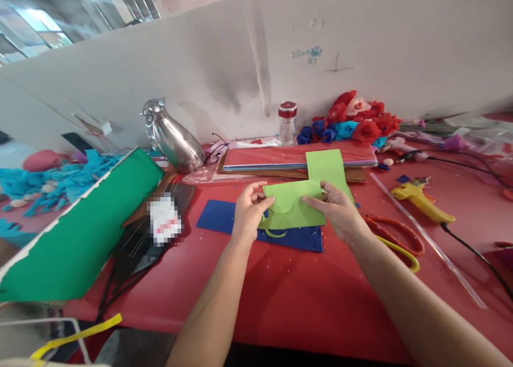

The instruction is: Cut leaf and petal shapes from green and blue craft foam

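The left hand [251, 209] pinches the left edge of a lime-green sheet [294, 217], its thumb lying on the front and its index finger at the upper corner. The right hand [339, 209] has its thumb across the front near the right edge, fingers curled behind. Both grips are closed on the sheet, which is held up between them and shows a curved cut outline. Just under it lies a dark-blue sheet [216, 216] with a curved green scrap [275, 234] on it. Behind the right fingers, a second lime-green piece [325, 165] overlaps a stack of coloured sheets [260, 156]. Near the right forearm are looped orange and yellow handles [401, 237]; farther right, a clear rod [433, 241] and a yellow glue gun [427, 200] lie on the red tabletop [288, 297]. Beyond the stack stand a lidded glass jar [287, 127] and red and blue artificial flowers [365, 132].
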Tool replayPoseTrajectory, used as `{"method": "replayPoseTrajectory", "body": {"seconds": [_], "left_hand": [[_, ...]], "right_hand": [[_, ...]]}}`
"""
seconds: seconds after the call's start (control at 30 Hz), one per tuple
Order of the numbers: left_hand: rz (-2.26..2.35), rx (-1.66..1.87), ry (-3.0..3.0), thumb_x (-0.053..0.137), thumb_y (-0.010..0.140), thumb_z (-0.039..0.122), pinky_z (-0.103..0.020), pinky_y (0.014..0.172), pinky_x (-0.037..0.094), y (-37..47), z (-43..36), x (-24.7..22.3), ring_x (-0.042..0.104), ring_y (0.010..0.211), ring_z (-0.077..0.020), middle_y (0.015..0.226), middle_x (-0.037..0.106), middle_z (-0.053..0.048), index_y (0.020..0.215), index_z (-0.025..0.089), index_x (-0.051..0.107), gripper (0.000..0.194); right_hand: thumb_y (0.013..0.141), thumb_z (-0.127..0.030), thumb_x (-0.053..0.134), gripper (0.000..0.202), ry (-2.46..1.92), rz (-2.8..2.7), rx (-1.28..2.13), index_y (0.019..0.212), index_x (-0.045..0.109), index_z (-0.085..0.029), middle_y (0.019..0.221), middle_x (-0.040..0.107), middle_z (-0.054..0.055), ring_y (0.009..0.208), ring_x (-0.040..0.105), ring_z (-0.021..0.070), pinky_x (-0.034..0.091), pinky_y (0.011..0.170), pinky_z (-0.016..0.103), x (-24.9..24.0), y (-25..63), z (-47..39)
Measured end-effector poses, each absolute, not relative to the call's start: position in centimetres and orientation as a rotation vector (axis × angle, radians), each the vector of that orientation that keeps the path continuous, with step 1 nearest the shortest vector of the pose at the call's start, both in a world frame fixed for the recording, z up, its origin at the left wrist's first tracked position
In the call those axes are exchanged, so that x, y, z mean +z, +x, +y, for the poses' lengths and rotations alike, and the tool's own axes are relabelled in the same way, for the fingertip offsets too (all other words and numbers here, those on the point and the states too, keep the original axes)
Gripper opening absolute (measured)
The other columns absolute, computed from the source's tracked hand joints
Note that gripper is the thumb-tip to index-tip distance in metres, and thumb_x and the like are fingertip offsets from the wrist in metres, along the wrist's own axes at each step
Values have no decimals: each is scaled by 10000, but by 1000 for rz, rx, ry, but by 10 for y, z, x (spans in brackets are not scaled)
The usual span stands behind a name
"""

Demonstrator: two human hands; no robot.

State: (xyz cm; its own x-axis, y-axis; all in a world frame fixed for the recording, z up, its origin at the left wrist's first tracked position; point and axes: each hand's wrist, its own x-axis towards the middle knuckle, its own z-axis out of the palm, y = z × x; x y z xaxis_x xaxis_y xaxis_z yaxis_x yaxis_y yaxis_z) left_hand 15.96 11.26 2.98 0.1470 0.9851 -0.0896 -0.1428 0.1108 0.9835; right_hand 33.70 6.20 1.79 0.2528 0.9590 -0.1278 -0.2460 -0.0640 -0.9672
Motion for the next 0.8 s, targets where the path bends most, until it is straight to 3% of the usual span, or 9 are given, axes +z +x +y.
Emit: {"method": "replayPoseTrajectory", "body": {"seconds": [0.2, 0.53, 0.7, 0.8], "left_hand": [[1012, 1055, 1071, 745, 590, 191, -242, 625, 459, 164, 108, 29, 622, 641, -139, 681, 663, 15, 1007, 192, 618, 436], [1034, 1000, 1088, 727, 590, 151, -244, 621, 456, 159, 113, 28, 612, 618, -134, 671, 660, 6, 953, 186, 634, 377], [1341, 1094, 1255, 654, 662, 125, -296, 718, 488, 135, 137, 21, 638, 689, -168, 732, 680, -17, 982, 178, 642, 325], [1631, 1083, 1589, 631, 702, 128, -370, 836, 477, 127, 144, 23, 647, 836, -228, 863, 708, -77, 960, 184, 683, 269]], "right_hand": [[499, -394, 886, 595, -1288, -755, 1117, 960, 551, -221, 887, 749, 26, 828, 710, 242, 562, 769, 383, 20, 331, 61], [534, -329, 882, 524, -1259, -731, 1203, 949, 579, -229, 847, 754, 10, 750, 716, 216, 587, 704, 357, 19, 336, 61], [520, -275, 877, 534, -1310, -731, 1271, 957, 572, -239, 851, 749, 6, 774, 718, 227, 588, 739, 377, 22, 344, 59], [519, -260, 871, 526, -1389, -807, 1328, 959, 584, -239, 868, 747, 22, 784, 715, 246, 588, 738, 400, 26, 349, 58]]}}
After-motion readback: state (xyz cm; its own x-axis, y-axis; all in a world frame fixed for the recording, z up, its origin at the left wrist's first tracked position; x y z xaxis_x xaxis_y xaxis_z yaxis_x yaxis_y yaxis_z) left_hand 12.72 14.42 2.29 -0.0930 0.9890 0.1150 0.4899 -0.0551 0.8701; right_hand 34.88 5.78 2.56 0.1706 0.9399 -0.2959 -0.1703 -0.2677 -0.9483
